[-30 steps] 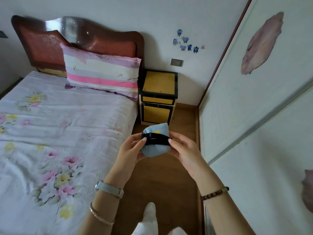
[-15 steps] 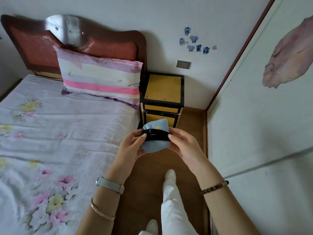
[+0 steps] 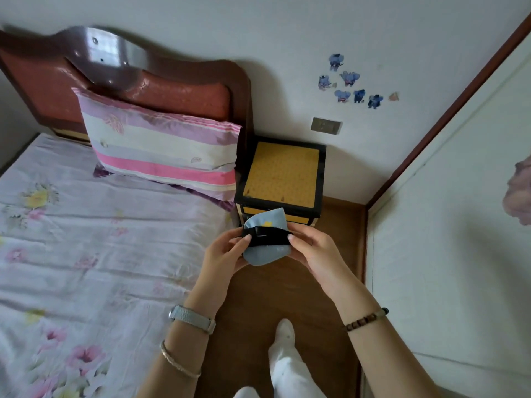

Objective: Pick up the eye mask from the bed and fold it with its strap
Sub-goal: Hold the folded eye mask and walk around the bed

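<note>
A light blue eye mask [image 3: 263, 254], folded in half, hangs in the air over the wooden floor between the bed and the wardrobe. Its black strap [image 3: 265, 237] is wound across the middle of the fold. My left hand [image 3: 222, 254] pinches the mask's left edge with thumb and fingers. My right hand [image 3: 314, 249] holds the right edge, thumb on the strap's end. The bed [image 3: 86, 254], with a floral sheet, lies to the left, apart from the mask.
A striped pillow [image 3: 163, 150] leans on the headboard [image 3: 172, 90]. A yellow and black nightstand [image 3: 283, 175] stands just beyond my hands. White wardrobe doors [image 3: 448, 225] close off the right. My leg in white trousers [image 3: 286, 360] is below on the floor.
The view has shifted nearer to the nightstand and my leg has stepped forward. Both hands keep the same hold on the folded mask.
</note>
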`<action>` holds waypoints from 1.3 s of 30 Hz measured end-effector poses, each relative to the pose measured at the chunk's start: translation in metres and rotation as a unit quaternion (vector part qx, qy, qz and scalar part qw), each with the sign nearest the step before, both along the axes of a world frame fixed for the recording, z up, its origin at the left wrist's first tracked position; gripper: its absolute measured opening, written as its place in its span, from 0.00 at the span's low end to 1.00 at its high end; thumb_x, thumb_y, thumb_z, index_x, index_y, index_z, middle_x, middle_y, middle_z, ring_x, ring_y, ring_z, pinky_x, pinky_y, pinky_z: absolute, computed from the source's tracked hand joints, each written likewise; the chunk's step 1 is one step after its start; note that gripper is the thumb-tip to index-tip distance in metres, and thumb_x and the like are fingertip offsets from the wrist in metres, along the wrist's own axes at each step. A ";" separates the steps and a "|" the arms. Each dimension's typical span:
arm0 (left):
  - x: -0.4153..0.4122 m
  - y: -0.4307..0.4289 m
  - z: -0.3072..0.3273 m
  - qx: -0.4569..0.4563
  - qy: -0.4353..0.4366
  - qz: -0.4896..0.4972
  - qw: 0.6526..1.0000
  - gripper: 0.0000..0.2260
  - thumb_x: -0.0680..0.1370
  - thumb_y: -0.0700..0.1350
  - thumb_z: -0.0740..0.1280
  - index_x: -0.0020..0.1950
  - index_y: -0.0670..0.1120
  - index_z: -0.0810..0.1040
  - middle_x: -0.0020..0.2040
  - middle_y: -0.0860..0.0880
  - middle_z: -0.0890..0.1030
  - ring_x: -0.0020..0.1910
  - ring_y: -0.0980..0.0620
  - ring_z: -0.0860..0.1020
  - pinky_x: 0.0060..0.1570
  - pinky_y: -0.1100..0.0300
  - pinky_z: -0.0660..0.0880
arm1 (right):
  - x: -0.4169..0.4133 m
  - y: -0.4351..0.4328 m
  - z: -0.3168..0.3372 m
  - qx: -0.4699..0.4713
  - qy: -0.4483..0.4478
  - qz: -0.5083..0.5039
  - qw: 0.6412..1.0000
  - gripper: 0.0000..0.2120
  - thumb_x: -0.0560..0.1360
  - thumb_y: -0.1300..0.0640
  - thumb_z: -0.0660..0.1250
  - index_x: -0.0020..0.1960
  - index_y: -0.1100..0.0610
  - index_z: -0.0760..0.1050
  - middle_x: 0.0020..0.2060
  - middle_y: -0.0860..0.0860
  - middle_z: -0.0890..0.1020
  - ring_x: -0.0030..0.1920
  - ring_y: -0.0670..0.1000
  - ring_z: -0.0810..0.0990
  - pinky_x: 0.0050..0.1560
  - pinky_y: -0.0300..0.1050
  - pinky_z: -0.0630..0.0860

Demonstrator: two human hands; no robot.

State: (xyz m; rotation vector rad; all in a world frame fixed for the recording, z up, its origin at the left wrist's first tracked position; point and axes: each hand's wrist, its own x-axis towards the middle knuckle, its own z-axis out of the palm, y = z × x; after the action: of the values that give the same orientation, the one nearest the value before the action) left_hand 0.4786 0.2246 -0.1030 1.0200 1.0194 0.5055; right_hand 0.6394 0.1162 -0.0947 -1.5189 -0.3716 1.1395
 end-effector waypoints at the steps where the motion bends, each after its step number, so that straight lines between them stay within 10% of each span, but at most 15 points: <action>1: 0.007 0.006 -0.003 -0.002 0.002 0.001 1.000 0.13 0.80 0.39 0.66 0.64 0.39 0.78 0.57 0.35 0.83 0.56 0.42 0.83 0.47 0.58 0.83 | 0.008 0.007 -0.003 -0.002 0.000 0.002 1.000 0.16 0.80 0.64 0.64 0.67 0.59 0.76 0.61 0.57 0.82 0.60 0.54 0.82 0.61 0.54 0.80; 13: 0.079 0.099 -0.059 0.000 0.082 -0.016 0.997 0.14 0.80 0.37 0.66 0.65 0.37 0.78 0.58 0.33 0.82 0.59 0.38 0.81 0.59 0.44 0.79 | 0.075 0.100 -0.050 -0.067 -0.009 -0.001 0.998 0.15 0.80 0.66 0.63 0.66 0.61 0.76 0.59 0.58 0.82 0.60 0.55 0.82 0.57 0.50 0.81; 20: 0.128 0.175 -0.129 0.004 0.114 -0.034 0.993 0.12 0.78 0.34 0.68 0.62 0.36 0.79 0.47 0.46 0.84 0.49 0.47 0.82 0.44 0.62 0.82 | 0.119 0.178 -0.109 -0.140 -0.070 -0.028 0.987 0.15 0.79 0.66 0.64 0.65 0.60 0.77 0.61 0.58 0.80 0.60 0.56 0.80 0.55 0.48 0.82; 28: 0.180 0.253 -0.232 -0.019 0.165 -0.040 0.985 0.15 0.78 0.34 0.68 0.64 0.35 0.77 0.57 0.32 0.81 0.56 0.36 0.81 0.58 0.41 0.79 | 0.161 0.263 -0.218 -0.206 -0.099 -0.042 0.973 0.14 0.79 0.67 0.64 0.63 0.59 0.79 0.62 0.58 0.81 0.63 0.58 0.79 0.62 0.57 0.78; 39: 0.213 0.299 -0.310 0.010 0.255 -0.051 0.965 0.14 0.77 0.36 0.69 0.63 0.39 0.80 0.53 0.39 0.84 0.54 0.40 0.83 0.58 0.43 0.80 | 0.186 0.312 -0.304 -0.245 -0.134 -0.021 0.960 0.14 0.78 0.68 0.64 0.62 0.58 0.79 0.58 0.55 0.83 0.53 0.50 0.80 0.59 0.51 0.80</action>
State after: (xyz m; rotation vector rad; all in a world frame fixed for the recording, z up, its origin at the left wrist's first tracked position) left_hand 0.6915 0.5235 -0.4131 1.2471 1.4078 0.1647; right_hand 0.8252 0.4278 -0.3986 -2.1188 -0.2451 1.0384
